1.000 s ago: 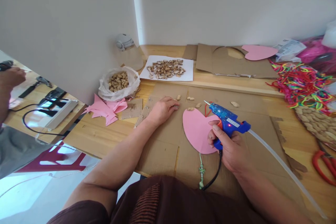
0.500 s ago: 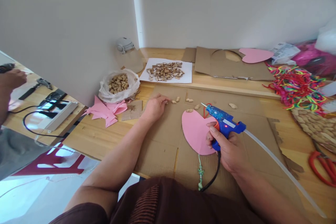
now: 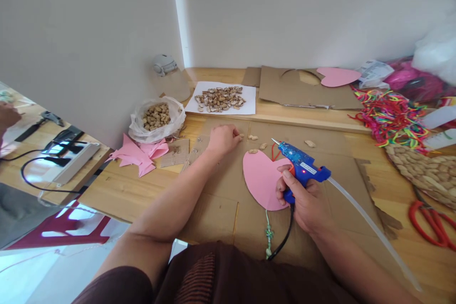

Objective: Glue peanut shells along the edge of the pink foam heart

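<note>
Glue gun [image 3: 301, 166]: blue, held in the closed right hand [image 3: 306, 199] over the flat cardboard sheet [image 3: 221, 209] near the front edge of the bench [image 3: 107, 190]; nozzle is pointed toward the far edge, a red light is lit on the body, a clear glue stick [image 3: 370, 228] trails from its rear and a black cord [image 3: 285, 237] hangs from the grip. A white label is seen on the body; its writing cannot be read.

Pink paper heart [image 3: 261, 178]: laid on the cardboard sheet, just left of the gun, a green knotted cord [image 3: 268, 237] trailing from its point toward the front edge.

Left hand [image 3: 223, 138]: curled, fingertips closed on a loose peanut [image 3: 241, 137] on the cardboard. Compared with half a second earlier, this hand is found further right, at the peanut it was short of.

Further loose peanuts [image 3: 309, 143]: scattered beyond the heart.

Bag of peanuts [image 3: 156, 116]: near the bench's left edge, pink paper scraps [image 3: 137, 152] beside it.

White sheet with shells [image 3: 221, 98]: toward the far edge.

Second pink heart [image 3: 337, 76]: on cut cardboard at the far edge.

Coloured strings [image 3: 388, 114] and red scissors [image 3: 431, 221]: along the right edge.
</note>
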`<state>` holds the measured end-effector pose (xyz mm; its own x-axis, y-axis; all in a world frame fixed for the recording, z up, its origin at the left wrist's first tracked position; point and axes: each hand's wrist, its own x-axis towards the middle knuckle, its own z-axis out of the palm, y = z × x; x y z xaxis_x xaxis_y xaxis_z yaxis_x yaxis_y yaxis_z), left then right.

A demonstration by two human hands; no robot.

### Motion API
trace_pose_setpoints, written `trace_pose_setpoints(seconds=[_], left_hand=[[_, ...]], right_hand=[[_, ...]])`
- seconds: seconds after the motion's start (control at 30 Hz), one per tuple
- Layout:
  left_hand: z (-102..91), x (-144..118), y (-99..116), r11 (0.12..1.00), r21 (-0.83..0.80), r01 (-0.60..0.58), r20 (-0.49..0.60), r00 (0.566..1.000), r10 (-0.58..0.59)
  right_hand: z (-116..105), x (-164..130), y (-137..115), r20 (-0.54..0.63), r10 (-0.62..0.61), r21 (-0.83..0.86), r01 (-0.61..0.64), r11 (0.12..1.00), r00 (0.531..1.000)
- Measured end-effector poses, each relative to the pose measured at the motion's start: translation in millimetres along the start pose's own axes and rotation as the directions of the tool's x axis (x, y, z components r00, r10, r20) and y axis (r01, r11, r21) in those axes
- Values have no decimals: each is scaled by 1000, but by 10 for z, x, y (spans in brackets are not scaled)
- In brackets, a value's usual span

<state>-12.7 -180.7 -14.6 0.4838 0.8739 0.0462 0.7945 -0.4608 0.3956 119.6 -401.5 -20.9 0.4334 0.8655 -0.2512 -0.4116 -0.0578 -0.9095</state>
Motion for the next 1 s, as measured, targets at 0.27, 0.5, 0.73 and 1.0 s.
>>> trace_pose_setpoints(seconds=[0.27, 0.5, 0.73, 1.0], left_hand=[[-181, -361, 27, 627, -779, 17, 61, 997, 48], [-188, -662, 43, -61, -905, 422, 400, 890, 219], [-126, -629, -41, 144, -958, 248, 270, 949, 164], [-32, -492, -216, 940, -323, -111, -165, 984, 60]], right_hand=[[-40, -33, 49, 44, -31, -46, 33, 998, 999], [-71, -55, 69, 102, -91, -97, 101, 990, 991], [-85, -44, 67, 80, -102, -126, 111, 986, 992], [-56, -45, 43, 53, -88, -151, 95, 984, 995]])
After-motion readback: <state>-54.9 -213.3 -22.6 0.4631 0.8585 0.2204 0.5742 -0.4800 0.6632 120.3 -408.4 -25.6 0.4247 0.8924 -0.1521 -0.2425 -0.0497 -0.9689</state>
